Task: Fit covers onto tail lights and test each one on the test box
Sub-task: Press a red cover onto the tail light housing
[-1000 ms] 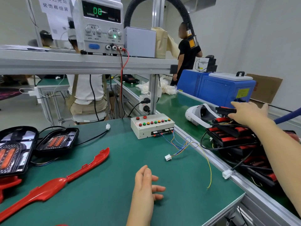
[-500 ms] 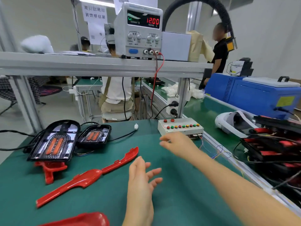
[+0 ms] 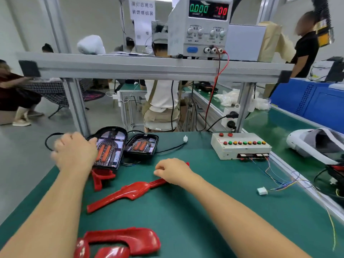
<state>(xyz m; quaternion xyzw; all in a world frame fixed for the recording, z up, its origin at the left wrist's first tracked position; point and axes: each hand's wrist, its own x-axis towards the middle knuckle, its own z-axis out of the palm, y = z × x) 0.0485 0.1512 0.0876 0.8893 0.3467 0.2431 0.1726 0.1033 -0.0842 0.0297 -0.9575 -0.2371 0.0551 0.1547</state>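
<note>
Two black tail lights with orange lenses lie at the back left of the green mat: a large tail light [image 3: 109,148] and a small tail light [image 3: 142,146]. My left hand [image 3: 74,151] is blurred and lies over the large one's left edge, thumb on its housing. A long red cover [image 3: 130,191] lies across the mat's middle. My right hand [image 3: 173,171] curls its fingers over that cover's thin right end. The test box [image 3: 240,146], with its row of coloured buttons, stands to the right, away from both hands.
Another red cover [image 3: 101,176] pokes out from under the large tail light, and a third red cover [image 3: 130,241] lies at the front edge. The box's loose wires end in a white connector [image 3: 262,190]. A power supply [image 3: 202,28] sits on the shelf. A white headset [image 3: 307,144] lies right.
My left hand went from the mat's front middle up and left onto the large tail light. My right hand came back from the stack at the right and settled on the long red cover.
</note>
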